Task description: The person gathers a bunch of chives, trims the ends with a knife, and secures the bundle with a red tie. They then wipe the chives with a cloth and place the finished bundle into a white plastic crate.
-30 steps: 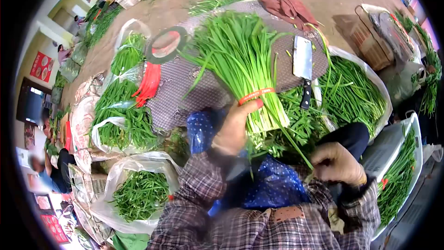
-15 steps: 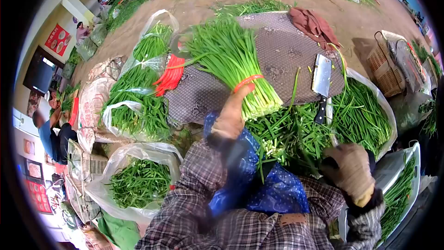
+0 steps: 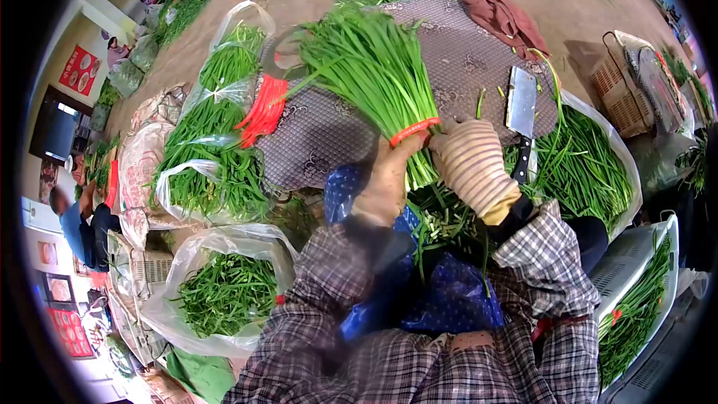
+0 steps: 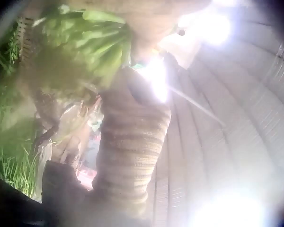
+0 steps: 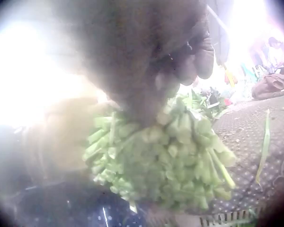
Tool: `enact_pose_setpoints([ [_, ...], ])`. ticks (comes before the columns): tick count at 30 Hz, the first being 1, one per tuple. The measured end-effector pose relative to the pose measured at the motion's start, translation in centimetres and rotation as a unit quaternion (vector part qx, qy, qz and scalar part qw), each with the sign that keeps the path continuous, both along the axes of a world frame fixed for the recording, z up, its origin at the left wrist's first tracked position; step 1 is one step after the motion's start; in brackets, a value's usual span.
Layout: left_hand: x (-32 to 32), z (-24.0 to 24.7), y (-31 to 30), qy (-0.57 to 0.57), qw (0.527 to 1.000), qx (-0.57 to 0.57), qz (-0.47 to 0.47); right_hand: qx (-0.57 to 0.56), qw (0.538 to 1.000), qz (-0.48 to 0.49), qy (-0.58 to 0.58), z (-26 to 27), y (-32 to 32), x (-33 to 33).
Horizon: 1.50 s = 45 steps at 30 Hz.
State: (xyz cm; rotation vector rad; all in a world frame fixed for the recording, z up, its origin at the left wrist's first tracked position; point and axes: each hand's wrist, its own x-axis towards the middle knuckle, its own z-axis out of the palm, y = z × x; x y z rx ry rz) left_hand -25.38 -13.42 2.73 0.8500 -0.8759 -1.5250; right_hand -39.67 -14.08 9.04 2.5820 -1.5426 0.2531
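Observation:
A thick bunch of garlic chives (image 3: 378, 67) lies slanted over the patterned padded surface, leaves pointing away and bound by a red band (image 3: 415, 129). My left hand (image 3: 380, 191) grips its left side near the band, thumb along the stalks. From the right, my right hand (image 3: 473, 164) in a striped glove holds the bunch just below the band. The right wrist view shows the pale cut stalk ends (image 5: 170, 161) close up, fingers curled over them. A cleaver (image 3: 521, 101) with a black handle rests to the right.
Red strips (image 3: 267, 108) lie on the left part of the patterned surface (image 3: 464, 52). Plastic bags of greens (image 3: 224, 299) stand left and right. A brown cloth (image 3: 505, 21) lies at the back. A white crate (image 3: 636, 284) of bundles stands on the right. Another person (image 3: 78, 217) sits far left.
My right hand came up from the lower right, apart from the bunch, and now holds its stalks beside the left hand. The left hand has kept its grip on the bunch.

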Motion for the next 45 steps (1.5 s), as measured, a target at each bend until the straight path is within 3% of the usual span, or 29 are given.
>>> enact_pose_setpoints([
  [2,0.2,-0.1,-0.1,0.007,0.999,0.032,-0.01,-0.002,1.0,0.026,0.017,-0.1,0.3,-0.9],
  [4,0.2,1.4,0.3,-0.009,0.999,0.03,0.005,0.013,0.994,0.051,-0.099,1.1,1.2,-1.5],
  [5,0.4,1.4,0.3,0.028,0.997,0.071,-0.003,0.06,0.992,0.062,-0.09,1.7,2.8,-2.2],
  [6,0.7,1.4,0.3,0.065,0.991,0.113,-0.01,0.19,0.975,0.006,-0.116,3.2,4.9,-2.5],
  [7,0.8,2.1,0.4,0.114,0.988,0.087,-0.053,0.209,0.949,0.079,-0.223,1.7,6.5,-4.2],
  [8,0.9,2.0,0.4,0.115,0.988,0.087,-0.052,0.291,0.906,0.065,-0.301,0.8,8.0,-5.4],
  [11,0.5,1.5,0.1,0.116,0.987,0.083,-0.072,0.128,0.962,-0.023,-0.241,-1.6,9.9,-5.7],
  [12,0.2,1.5,0.0,0.114,0.987,0.082,-0.077,0.143,0.943,-0.059,-0.295,-0.8,10.0,-4.7],
  [15,0.1,1.9,0.7,0.088,0.991,0.09,-0.035,0.132,0.949,-0.095,-0.269,0.4,9.0,-1.9],
  [18,0.6,1.0,0.5,0.035,0.996,0.073,-0.033,0.145,0.929,-0.051,-0.337,-1.4,7.8,-0.8],
  [20,1.5,2.6,1.5,-0.017,0.993,0.069,-0.091,0.178,0.9,0.024,-0.398,-0.6,9.2,-1.1],
  [23,3.6,5.4,4.3,-0.034,0.967,0.153,-0.201,0.21,0.815,-0.006,-0.539,0.1,10.8,-3.5],
  [24,4.3,6.8,5.5,-0.058,0.956,0.169,-0.234,0.331,0.73,-0.107,-0.588,1.1,10.9,-4.9],
  [25,5.4,7.0,5.8,-0.088,0.943,0.19,-0.258,0.343,0.712,-0.121,-0.601,-0.2,10.7,-5.7],
  [26,6.1,7.6,6.3,-0.031,0.929,0.236,-0.283,0.351,0.693,-0.134,-0.615,-2.2,10.2,-6.0],
  [29,9.2,9.6,7.2,-0.177,0.899,0.257,-0.307,0.541,0.487,-0.116,-0.675,-4.3,9.1,-3.3],
  [31,10.7,12.1,7.4,-0.223,0.882,0.181,-0.374,0.557,0.381,-0.086,-0.733,-5.2,8.6,-1.1],
  [32,12.2,11.5,7.6,-0.222,0.862,0.244,-0.386,0.555,0.315,-0.078,-0.766,-6.7,8.2,-0.1],
  [33,12.9,11.7,7.9,-0.261,0.857,0.207,-0.393,0.535,0.258,-0.046,-0.803,-6.5,7.7,0.8],
  [34,13.6,12.1,8.1,-0.298,0.851,0.171,-0.397,0.535,0.256,-0.043,-0.804,-7.5,7.5,1.0],
  [35,14.5,12.1,8.3,-0.409,0.802,0.125,-0.417,0.521,0.263,-0.089,-0.807,-9.0,7.5,1.4],
  [36,15.2,11.9,8.7,-0.411,0.801,0.128,-0.416,0.505,0.27,-0.135,-0.808,-9.8,7.6,1.7],
  [37,15.7,11.6,9.2,-0.434,0.803,0.114,-0.391,0.484,0.283,-0.233,-0.794,-5.7,8.5,2.1],
  [38,16.2,10.9,9.7,-0.456,0.805,0.1,-0.367,0.445,0.287,-0.306,-0.791,-5.9,9.2,3.1],
  [39,16.9,9.6,10.2,-0.381,0.848,0.136,-0.342,0.381,0.661,-0.169,-0.623,-7.8,9.9,2.3],
  [40,17.0,8.8,10.2,-0.381,0.849,0.138,-0.34,0.244,0.909,0.002,-0.337,-10.1,10.4,1.7],
  [42,16.6,8.2,9.8,-0.403,0.847,0.167,-0.305,0.235,0.963,-0.056,-0.122,-11.4,10.9,3.0],
  [44,14.7,9.1,10.0,-0.425,0.845,0.159,-0.284,0.196,0.96,-0.034,-0.197,-13.1,11.2,2.3],
  [45,13.5,9.6,9.9,-0.445,0.84,0.153,-0.268,0.166,0.942,0.034,-0.288,-12.4,11.4,1.8],
])
